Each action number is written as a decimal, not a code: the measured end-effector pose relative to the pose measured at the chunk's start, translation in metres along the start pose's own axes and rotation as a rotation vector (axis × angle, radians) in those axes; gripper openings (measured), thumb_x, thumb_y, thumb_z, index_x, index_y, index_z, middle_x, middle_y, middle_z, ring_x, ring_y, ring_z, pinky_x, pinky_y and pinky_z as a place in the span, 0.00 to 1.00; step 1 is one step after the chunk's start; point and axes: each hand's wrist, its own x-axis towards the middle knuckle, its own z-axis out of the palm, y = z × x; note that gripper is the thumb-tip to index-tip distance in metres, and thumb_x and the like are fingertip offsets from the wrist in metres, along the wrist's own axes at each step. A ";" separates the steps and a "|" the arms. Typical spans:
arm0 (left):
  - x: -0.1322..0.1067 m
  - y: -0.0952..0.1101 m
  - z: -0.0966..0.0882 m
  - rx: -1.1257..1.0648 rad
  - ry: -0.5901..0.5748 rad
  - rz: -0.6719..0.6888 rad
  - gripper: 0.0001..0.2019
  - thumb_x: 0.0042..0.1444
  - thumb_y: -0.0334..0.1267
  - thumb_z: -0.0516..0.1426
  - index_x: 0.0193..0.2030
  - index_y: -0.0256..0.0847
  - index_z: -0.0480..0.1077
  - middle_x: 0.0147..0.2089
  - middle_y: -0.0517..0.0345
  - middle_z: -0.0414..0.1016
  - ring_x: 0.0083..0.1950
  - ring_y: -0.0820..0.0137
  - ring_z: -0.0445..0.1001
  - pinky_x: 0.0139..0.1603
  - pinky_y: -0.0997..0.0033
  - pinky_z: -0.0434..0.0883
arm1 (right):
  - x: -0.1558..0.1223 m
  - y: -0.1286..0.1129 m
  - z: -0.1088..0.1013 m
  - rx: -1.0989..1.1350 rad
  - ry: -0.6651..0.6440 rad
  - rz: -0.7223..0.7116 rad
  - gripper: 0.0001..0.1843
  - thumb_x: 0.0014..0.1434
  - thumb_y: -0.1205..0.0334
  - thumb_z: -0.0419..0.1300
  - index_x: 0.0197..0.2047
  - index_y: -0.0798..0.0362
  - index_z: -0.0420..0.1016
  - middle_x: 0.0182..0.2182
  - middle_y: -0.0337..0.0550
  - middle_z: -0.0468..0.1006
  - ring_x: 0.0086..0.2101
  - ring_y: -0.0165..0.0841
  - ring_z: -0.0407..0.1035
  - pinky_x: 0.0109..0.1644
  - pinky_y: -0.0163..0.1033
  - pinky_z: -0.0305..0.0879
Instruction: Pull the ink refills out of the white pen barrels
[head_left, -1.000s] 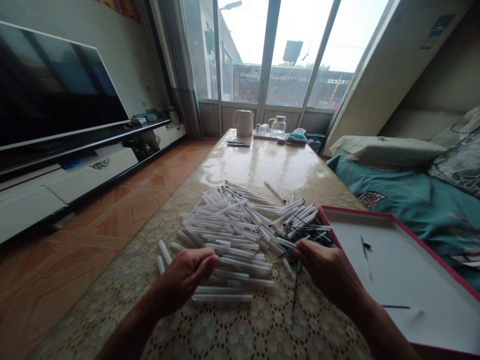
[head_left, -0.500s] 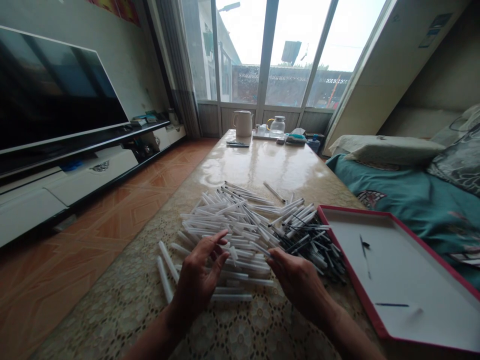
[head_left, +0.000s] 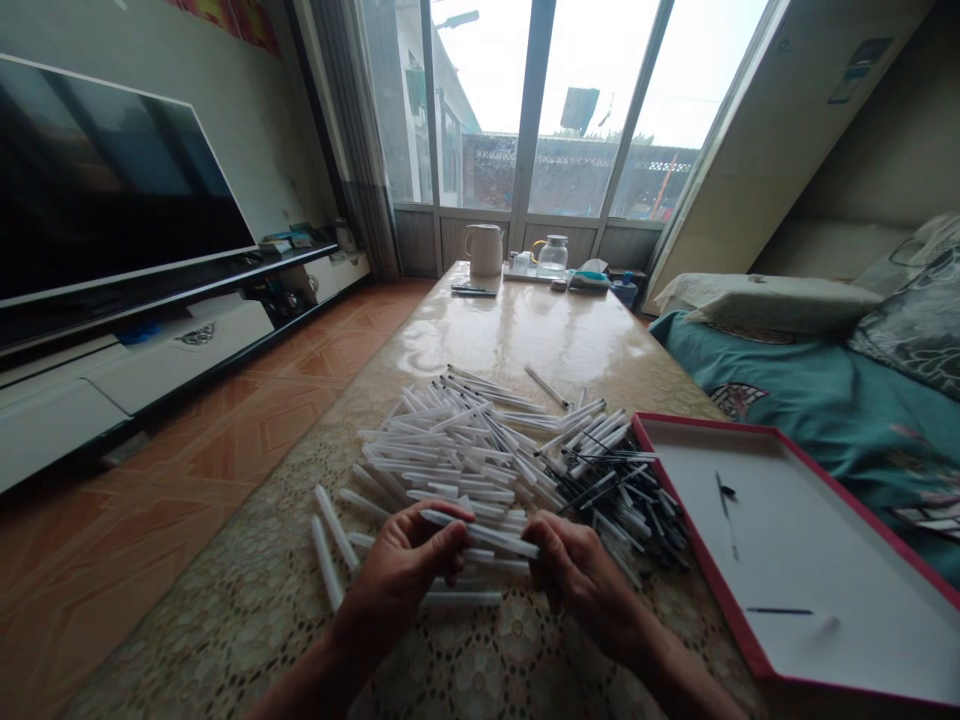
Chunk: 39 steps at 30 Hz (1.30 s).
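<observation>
A large heap of white pen barrels (head_left: pixel 457 450) lies on the lace-covered table (head_left: pixel 247 600). To its right sits a smaller heap of thin dark refills (head_left: pixel 622 490). My left hand (head_left: pixel 405 575) and my right hand (head_left: pixel 577 570) are both closed on one white pen barrel (head_left: pixel 487 535), held level between them just above the near edge of the heap. The left fingers grip its left end, the right fingers its right end.
A red-rimmed white tray (head_left: pixel 795 540) with a few loose refills lies at the right. A white kettle (head_left: pixel 484 250) and a glass jug (head_left: pixel 553 256) stand at the table's far end. A television (head_left: pixel 105 180) is on the left, a teal bed (head_left: pixel 825 410) on the right.
My right hand came left from the refill heap and my left hand, first closed and then open, shut again. Both hands now hold one white barrel between them.
</observation>
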 end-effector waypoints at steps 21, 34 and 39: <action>0.005 0.000 -0.008 -0.027 0.111 -0.006 0.16 0.39 0.42 0.71 0.31 0.35 0.75 0.21 0.62 0.74 0.21 0.76 0.71 0.23 0.78 0.71 | -0.003 0.013 -0.003 -0.110 0.057 -0.066 0.22 0.68 0.54 0.45 0.27 0.54 0.67 0.20 0.36 0.69 0.23 0.27 0.64 0.30 0.32 0.59; 0.006 0.001 -0.007 -0.005 0.128 -0.009 0.17 0.37 0.43 0.71 0.30 0.35 0.75 0.21 0.62 0.73 0.21 0.75 0.71 0.22 0.78 0.70 | -0.002 0.013 -0.003 -0.096 0.095 -0.059 0.17 0.67 0.53 0.48 0.32 0.54 0.68 0.22 0.37 0.71 0.24 0.27 0.67 0.30 0.31 0.60; 0.005 0.003 -0.006 -0.010 0.133 -0.003 0.16 0.37 0.42 0.71 0.31 0.35 0.75 0.21 0.62 0.73 0.22 0.75 0.71 0.23 0.78 0.70 | -0.002 0.013 -0.003 -0.070 0.101 -0.037 0.14 0.66 0.53 0.51 0.38 0.55 0.70 0.21 0.36 0.72 0.23 0.28 0.67 0.29 0.31 0.60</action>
